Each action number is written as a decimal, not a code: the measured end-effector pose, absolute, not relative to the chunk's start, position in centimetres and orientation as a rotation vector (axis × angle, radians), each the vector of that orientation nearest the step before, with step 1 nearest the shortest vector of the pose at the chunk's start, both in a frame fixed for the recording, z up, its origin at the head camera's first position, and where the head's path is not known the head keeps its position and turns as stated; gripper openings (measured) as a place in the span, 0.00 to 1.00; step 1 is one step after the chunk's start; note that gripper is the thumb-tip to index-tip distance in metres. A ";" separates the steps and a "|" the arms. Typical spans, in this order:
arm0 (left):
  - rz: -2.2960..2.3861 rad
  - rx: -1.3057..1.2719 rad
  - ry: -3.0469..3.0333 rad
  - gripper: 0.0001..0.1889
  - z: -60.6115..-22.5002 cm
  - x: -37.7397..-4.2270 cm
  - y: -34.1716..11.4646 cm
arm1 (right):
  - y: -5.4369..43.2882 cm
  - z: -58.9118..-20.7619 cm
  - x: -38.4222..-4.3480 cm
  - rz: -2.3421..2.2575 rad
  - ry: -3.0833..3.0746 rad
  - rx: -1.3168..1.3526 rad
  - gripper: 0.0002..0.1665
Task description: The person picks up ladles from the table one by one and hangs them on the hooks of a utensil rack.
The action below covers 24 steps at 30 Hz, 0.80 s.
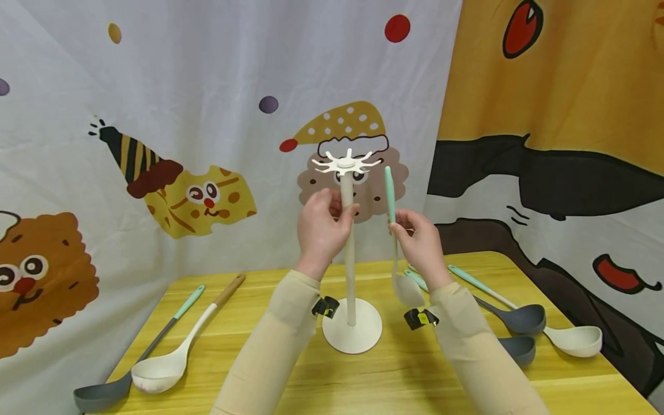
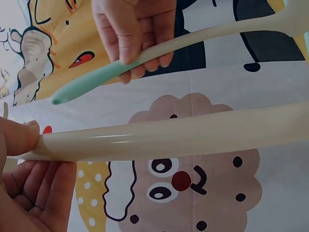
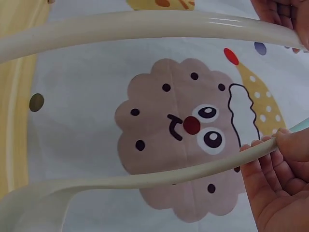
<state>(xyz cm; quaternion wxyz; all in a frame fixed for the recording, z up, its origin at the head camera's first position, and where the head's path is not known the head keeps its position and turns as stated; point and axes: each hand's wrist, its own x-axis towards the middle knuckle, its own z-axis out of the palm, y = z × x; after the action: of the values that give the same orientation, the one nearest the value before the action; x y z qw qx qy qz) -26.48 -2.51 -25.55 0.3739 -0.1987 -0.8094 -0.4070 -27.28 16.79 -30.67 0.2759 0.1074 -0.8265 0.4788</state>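
Sleeves [image 1: 264, 351] nearest | left hand [image 1: 323, 230]: fingers pinch stand [image 1: 350, 268] | right hand [image 1: 422, 241]: fingers pinch utensil [image 1: 390, 195], its head below them | step: apparently positioning utensil beside stand | next: likely needs steady left grip

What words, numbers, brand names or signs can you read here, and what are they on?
There are none I can read.
Cloth backdrop: cartoon pictures and dots, no letters visible.
White stand and the green-handled utensil in the right hand: no writing visible.
Black wrist device: its yellow patch is too small to tell.
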 end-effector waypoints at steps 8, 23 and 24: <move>-1.037 -0.509 -2.068 0.11 -25.6 -26.6 -2.6 | 16.5 -29.5 -27.3 1.319 -2.192 0.320 0.11; -1.051 -0.512 -2.058 0.11 -25.7 -26.4 -2.5 | 15.4 -27.9 -27.4 1.365 -2.146 0.368 0.11; -1.051 -0.510 -2.060 0.11 -25.7 -26.5 -2.5 | 15.4 -27.8 -27.5 1.367 -2.144 0.372 0.12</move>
<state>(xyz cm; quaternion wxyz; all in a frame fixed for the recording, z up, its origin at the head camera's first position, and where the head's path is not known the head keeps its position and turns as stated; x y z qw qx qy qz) -26.45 -2.51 -25.67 0.3772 -0.1994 -0.8055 -0.4111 -27.47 15.37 -27.83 0.2823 0.1388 -0.8004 0.5103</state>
